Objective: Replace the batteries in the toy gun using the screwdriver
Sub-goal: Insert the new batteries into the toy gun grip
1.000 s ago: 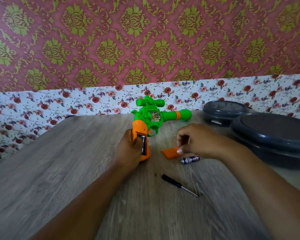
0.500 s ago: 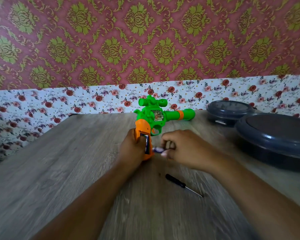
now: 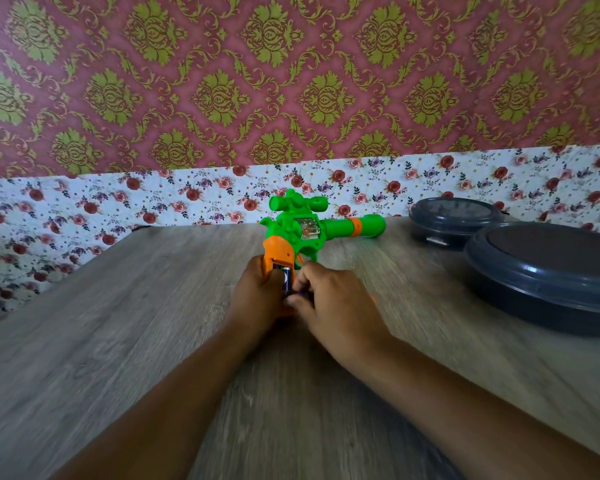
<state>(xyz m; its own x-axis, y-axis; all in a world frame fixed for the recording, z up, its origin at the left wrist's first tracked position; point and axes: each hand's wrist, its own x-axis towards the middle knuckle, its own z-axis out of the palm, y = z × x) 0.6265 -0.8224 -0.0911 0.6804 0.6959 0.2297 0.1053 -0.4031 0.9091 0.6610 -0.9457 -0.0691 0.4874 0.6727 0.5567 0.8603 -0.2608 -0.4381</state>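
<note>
Wood-grain table (image 3: 118,341) (blurred), floral wallpaper (image 3: 84,209) behind.

green-orange toy gun (image 3: 302,233), grey (woodgrain) table (image 3: 118,323)

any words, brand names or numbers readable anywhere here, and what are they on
No text can be read anywhere in this picture.
battery in the toy gun's orange grip: dark label, any print too blurred and small to read.
clear window on the toy gun's side: only a blurred pattern, no legible words.
two dark lidded containers: no label visible.
wallpaper: floral and damask patterns only, no writing.
</note>
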